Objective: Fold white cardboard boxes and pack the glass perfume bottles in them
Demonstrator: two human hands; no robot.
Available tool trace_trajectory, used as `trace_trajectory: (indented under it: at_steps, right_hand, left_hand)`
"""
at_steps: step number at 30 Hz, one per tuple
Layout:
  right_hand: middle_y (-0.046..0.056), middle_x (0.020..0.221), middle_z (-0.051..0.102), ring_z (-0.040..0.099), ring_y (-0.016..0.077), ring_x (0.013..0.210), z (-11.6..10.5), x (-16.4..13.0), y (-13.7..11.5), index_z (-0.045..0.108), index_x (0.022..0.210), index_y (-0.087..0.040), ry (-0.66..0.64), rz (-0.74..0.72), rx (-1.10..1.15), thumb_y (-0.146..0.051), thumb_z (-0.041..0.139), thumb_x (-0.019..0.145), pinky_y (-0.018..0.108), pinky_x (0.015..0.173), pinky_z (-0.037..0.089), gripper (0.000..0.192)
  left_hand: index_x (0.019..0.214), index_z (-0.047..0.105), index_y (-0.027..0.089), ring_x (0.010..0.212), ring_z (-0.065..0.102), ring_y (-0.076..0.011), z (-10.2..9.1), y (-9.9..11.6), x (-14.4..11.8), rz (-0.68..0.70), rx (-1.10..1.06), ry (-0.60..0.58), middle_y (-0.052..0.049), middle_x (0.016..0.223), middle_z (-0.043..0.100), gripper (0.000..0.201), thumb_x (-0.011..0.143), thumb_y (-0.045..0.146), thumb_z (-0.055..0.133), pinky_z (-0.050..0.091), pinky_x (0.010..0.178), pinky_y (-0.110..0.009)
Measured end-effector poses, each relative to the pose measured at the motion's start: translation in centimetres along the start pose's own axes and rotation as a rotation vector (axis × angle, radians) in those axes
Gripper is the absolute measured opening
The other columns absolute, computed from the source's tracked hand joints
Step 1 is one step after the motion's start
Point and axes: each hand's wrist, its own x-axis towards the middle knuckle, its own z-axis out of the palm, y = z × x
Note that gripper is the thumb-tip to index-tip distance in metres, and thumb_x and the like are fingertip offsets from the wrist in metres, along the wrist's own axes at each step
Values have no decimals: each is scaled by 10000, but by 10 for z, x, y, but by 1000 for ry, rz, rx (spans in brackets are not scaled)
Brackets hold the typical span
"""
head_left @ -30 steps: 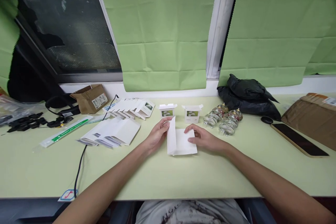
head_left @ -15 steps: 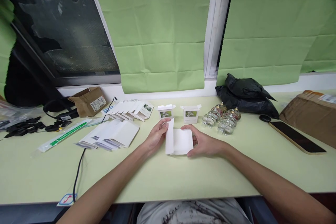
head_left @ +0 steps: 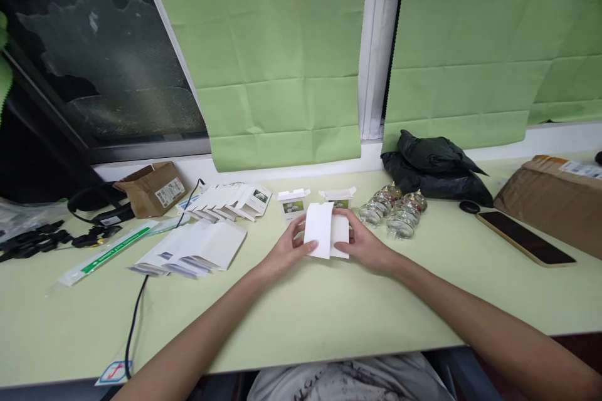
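Left hand and right hand both pinch a white folding carton, on the near side of two picture-printed boxes. Uneven pressure could crease it (a stray knuckle might topple a box).

One camera, worn on the person's head, looks forward and down over the nearby table toward the window, left hand and right hand mid-view.

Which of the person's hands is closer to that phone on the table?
Right. The right hand grips the white carton's right side, with the phone off to its right. The left hand holds the carton's left side, farther away.
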Motion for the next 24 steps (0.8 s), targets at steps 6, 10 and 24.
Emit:
trace_trajectory:
  at_steps: [6,10,24]
  right_hand:
    - [86,1310,601,665,260,1080,4,-2,-8,240,1567,-362,13,-50,24,-327,725,875,425,897,579,846]
    - [100,1349,596,670,241,1056,3,-1,-7,181,1591,-364,96,-97,85,-465,663,952,438,931,565,806]
    - [12,841,645,604,171,744,1,4,1,635,965,-207,26,-83,138,-558,736,915,311,699,507,370]
  left_hand:
    - [1325,664,164,1097,724,-334,4,0,0,-28,35,-103,-180,1326,695,533,906,480,759,597,959,-509]
    - [1285,688,156,1062,740,-331,2,0,0,-16,24,-68,-177,1298,718,517,899,492,763,610,944,-518]
    - [1338,621,141,1092,737,-325,4,0,-2,30,23,-73,-174,1313,719,545,928,478,739,639,900,-474]
